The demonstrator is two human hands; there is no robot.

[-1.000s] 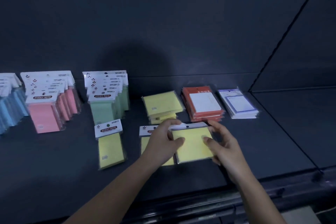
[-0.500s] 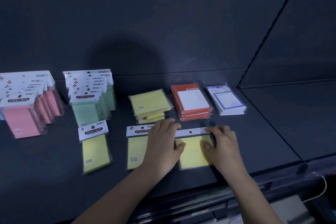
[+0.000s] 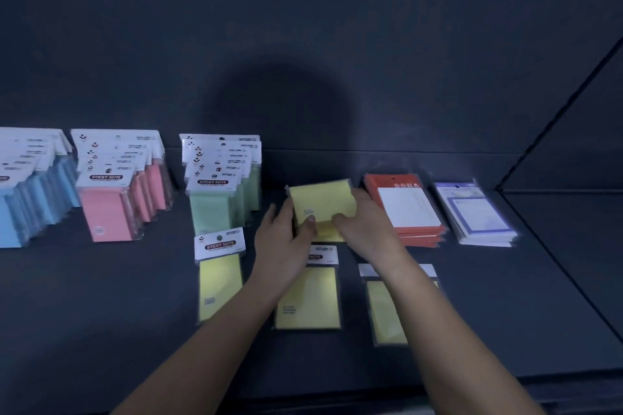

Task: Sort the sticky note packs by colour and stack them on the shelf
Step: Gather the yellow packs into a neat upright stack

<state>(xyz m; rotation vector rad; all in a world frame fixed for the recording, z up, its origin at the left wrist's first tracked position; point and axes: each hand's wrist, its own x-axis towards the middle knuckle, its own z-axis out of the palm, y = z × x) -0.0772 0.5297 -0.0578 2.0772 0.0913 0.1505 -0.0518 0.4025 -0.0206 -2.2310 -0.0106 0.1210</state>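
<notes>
The yellow pack stack (image 3: pixel 322 200) lies at the back of the shelf (image 3: pixel 101 313), between green packs (image 3: pixel 215 205) and red packs (image 3: pixel 404 209). The left hand (image 3: pixel 281 242) grips its left edge, thumb on top; the right hand (image 3: pixel 365 229) clasps its right edge. White headers on a loose yellow pack (image 3: pixel 220 283), the green packs and the pink packs (image 3: pixel 108 212) read "STICKY NOTE"

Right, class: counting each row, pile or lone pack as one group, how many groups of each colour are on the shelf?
Blue row: 1
Pink row: 1
Green row: 1
Yellow pile plus three lone yellow packs: 4
Red pile: 1
White pile: 1
Total: 9
</notes>
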